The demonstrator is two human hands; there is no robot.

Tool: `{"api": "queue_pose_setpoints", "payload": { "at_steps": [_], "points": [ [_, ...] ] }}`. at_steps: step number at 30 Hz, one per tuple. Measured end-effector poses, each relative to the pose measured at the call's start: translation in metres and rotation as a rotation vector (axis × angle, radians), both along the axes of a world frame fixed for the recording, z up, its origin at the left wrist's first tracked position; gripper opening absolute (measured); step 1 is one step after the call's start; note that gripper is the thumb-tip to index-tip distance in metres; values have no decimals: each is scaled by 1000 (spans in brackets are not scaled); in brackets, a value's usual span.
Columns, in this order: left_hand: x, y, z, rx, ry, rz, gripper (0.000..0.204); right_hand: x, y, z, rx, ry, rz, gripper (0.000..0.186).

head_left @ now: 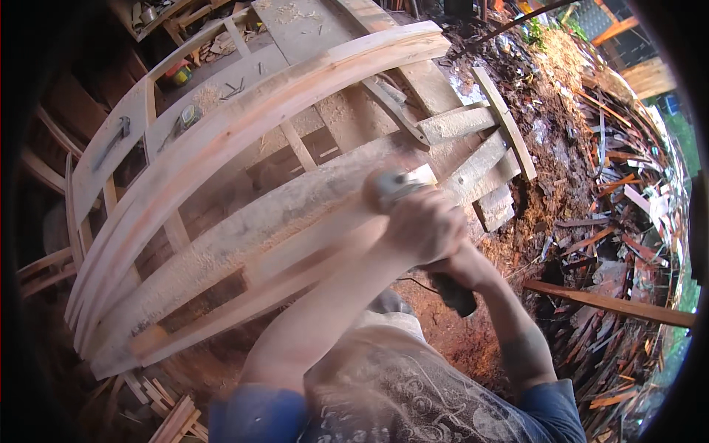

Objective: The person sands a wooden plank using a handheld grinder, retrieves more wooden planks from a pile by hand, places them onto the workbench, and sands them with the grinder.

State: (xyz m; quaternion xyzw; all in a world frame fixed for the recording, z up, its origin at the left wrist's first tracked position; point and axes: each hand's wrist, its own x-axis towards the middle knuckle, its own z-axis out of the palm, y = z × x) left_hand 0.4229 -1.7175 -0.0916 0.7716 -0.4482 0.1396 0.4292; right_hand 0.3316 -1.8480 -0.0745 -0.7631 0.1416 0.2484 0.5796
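Observation:
Both of my hands are wrapped around an angle grinder [452,294]. My left hand [421,221] grips it near the head, and my right hand [464,260] is closed on the body just behind. The grinder's head is smeared by motion and meets a dusty wooden beam [295,198], close to that beam's right part. Whether the disc touches the wood I cannot tell. Sawdust coats the beam. Beyond it lies a thick, pale curved timber [244,118], running from the lower left to the upper right.
Planks form a work platform [295,22] with nails and shavings on it. A tape measure [190,115] rests at the left. Short boards [480,159] stick out on the right. Wood scraps [628,221] cover the ground there, with a loose reddish batten [605,301] across them.

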Motion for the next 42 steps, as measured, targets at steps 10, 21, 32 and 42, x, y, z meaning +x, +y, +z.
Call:
{"api": "queue_pose_setpoints", "payload": {
  "at_steps": [10,21,32,42],
  "points": [
    [19,-82,-7,123,27,-225,19,-7,-44,17,56,225,-409,17],
    [-52,169,16,194,17,306,19,-2,137,2,-172,-265,668,19],
    [-29,105,11,119,26,179,16,-1,88,19,-153,68,358,22],
    [6,-73,-6,50,-78,-221,22,-23,-33,15,56,118,-400,23]
  ]
}}
